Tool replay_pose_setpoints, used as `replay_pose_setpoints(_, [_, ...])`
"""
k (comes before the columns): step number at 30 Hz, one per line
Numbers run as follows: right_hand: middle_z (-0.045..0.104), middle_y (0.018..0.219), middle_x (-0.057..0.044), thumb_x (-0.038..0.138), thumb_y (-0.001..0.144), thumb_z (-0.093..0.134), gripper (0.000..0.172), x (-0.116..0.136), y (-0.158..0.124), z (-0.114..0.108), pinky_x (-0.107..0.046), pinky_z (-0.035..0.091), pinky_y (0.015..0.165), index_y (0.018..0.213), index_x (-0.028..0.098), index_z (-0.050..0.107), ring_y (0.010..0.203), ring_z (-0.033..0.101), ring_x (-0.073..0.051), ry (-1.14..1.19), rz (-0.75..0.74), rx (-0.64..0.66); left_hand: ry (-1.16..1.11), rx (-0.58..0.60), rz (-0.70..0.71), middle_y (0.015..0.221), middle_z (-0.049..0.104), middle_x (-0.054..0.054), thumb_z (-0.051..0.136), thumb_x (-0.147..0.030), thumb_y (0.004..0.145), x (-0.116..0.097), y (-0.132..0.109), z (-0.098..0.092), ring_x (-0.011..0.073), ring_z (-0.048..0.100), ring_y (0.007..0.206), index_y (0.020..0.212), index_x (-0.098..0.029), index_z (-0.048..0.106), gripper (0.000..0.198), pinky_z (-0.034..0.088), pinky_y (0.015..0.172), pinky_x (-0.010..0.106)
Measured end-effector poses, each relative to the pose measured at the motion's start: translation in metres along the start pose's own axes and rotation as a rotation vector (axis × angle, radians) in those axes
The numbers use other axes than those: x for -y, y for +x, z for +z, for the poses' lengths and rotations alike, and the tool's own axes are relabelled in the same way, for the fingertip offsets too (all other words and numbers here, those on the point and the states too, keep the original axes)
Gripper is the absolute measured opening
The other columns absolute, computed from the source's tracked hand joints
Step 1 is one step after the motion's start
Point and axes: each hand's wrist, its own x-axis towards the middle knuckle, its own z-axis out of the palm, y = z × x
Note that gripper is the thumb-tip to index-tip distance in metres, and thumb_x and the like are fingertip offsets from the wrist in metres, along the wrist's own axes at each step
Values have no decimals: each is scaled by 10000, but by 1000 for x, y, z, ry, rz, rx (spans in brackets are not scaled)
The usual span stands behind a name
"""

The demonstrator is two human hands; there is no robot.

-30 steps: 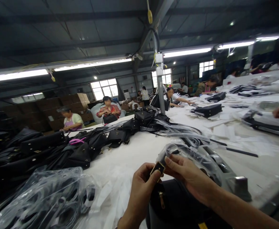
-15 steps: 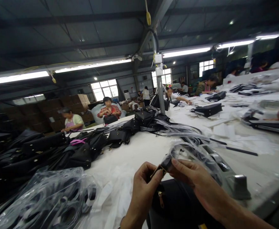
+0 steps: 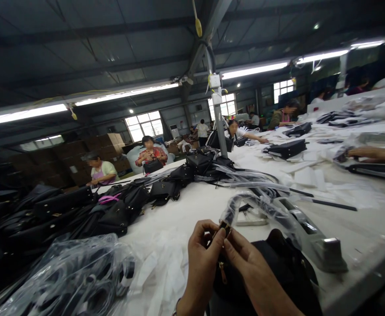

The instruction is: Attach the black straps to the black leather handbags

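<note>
Pinching gold clasp [image 3: 225, 227] between hands [image 3: 202, 259] [image 3: 247, 263], above black bag [image 3: 286, 263].

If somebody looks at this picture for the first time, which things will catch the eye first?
First come the left hand and right hand at the bottom middle, together pinching a small gold clasp on a plastic-wrapped strap, above a black bag. Next comes the long heap of black bags along the left side of the white table, with a clear plastic bundle in the lower left corner.
</note>
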Motion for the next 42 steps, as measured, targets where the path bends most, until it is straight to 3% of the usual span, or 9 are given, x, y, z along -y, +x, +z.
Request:
replay_pose_setpoints(5, [682, 1299, -56, 464, 876, 683, 481, -14, 1, 5, -407, 418, 1106, 1317, 277, 633, 1236, 589, -278, -69, -65, -12, 114, 8, 17, 772, 632, 7, 735, -306, 839, -2, 4, -8, 153, 577, 757, 807, -169, 635, 172, 462, 714, 242])
replay_pose_setpoints(10, [724, 1202, -58, 483, 867, 688, 451, -22, 1, 6, -386, 517, 967, 1265, 273, 663, 1105, 663, -274, 141, 1, -76, 414, 97, 112, 774, 724, 45, 747, -257, 815, -25, 9, -20, 199, 631, 785, 764, -163, 737, 108, 483, 769, 289])
replay_pose_setpoints(16, [765, 1011, -60, 504, 835, 718, 427, -16, -2, 10, -359, 514, 888, 1174, 244, 725, 938, 698, -242, 181, 54, -78, 595, 209, 340, 878, 743, 57, 678, -224, 884, -55, 23, -29, 171, 669, 700, 970, -202, 765, 125, 520, 659, 255])
replay_pose_setpoints(20, [750, 942, -47, 537, 823, 714, 424, -9, -3, 11, -347, 495, 865, 1121, 238, 749, 940, 672, -244, 94, 34, -56, 795, 437, 518, 1058, 718, 76, 658, -143, 874, -75, 37, -30, 178, 690, 821, 1096, -250, 761, 267, 533, 735, 257])
replay_pose_setpoints(25, [737, 944, -55, 522, 832, 708, 390, -4, -4, 11, -353, 487, 854, 1071, 218, 759, 954, 654, -260, 52, 1, -12, 1059, 680, 592, 952, 722, 69, 543, -129, 950, -99, 43, -25, 182, 689, 807, 1017, -226, 758, 246, 504, 709, 250])
replay_pose_setpoints(28, [728, 921, -60, 520, 845, 691, 374, -4, -6, 9, -361, 483, 839, 1021, 198, 761, 946, 651, -271, 30, -31, -1, 1196, 764, 591, 877, 690, 59, 523, -111, 954, -107, 42, -19, 166, 654, 747, 905, -194, 726, 225, 470, 664, 239])
replay_pose_setpoints(35, [703, 851, -60, 522, 858, 671, 362, -5, -7, 8, -334, 483, 751, 936, 178, 751, 864, 640, -252, -27, -75, 10, 1281, 713, 606, 824, 607, 33, 480, -171, 973, -107, 43, -11, 146, 564, 697, 824, -188, 655, 230, 441, 662, 234])
replay_pose_setpoints(39, [703, 861, -53, 519, 855, 677, 359, -5, -8, 8, -329, 490, 781, 975, 191, 758, 884, 641, -248, -8, -75, 23, 1241, 630, 597, 863, 620, 41, 452, -168, 980, -103, 41, -14, 150, 583, 711, 878, -188, 646, 221, 460, 676, 238])
replay_pose_setpoints(42, [696, 856, -45, 520, 851, 682, 349, -6, -8, 9, -324, 492, 778, 958, 196, 757, 878, 641, -241, 15, -67, 36, 1151, 643, 547, 918, 662, 61, 485, -153, 973, -103, 41, -19, 158, 628, 744, 973, -186, 679, 197, 477, 690, 239])
